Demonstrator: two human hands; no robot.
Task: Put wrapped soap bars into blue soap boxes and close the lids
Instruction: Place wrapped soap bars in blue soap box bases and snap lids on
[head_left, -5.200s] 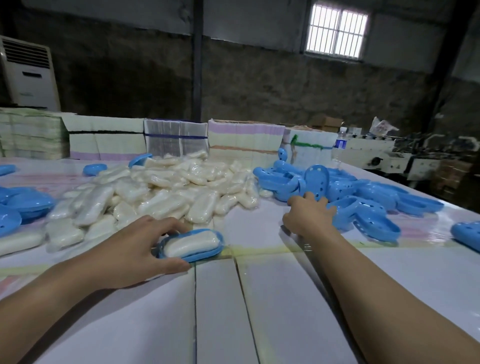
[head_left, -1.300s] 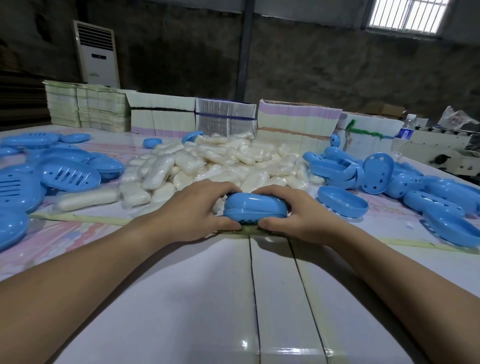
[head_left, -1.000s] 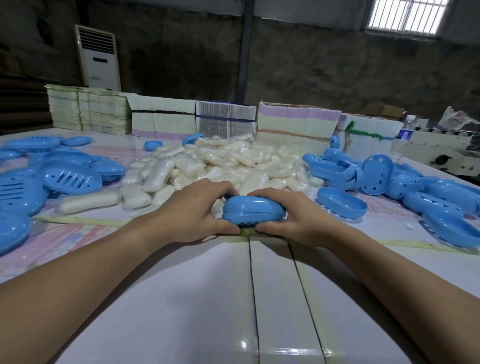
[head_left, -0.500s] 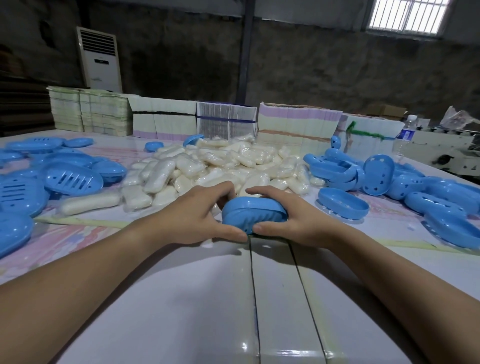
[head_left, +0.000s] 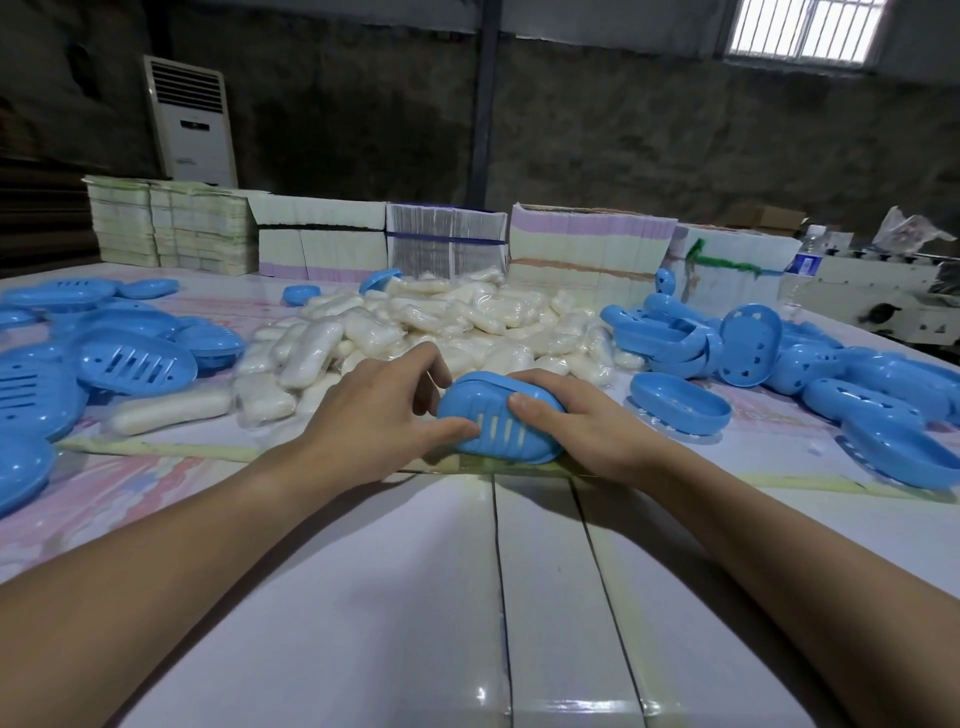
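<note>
While both hands' grip clamps the closed soap box, its contents stay hidden.

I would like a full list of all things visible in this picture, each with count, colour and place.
held box: one, blue, closed, tilted, centre of table, between both hands
soap bars: a pile, too many to count, white, wrapped, behind the hands
box halves left: many, blue, some slotted, left side of table
box halves right: many, blue, right side of table
paper stacks: several, white and pastel, far table edge
air conditioner: one, white, by back wall, left
bottle: one, clear, far right
table: one, white
left hand: grips held box
right hand: grips held box
</note>
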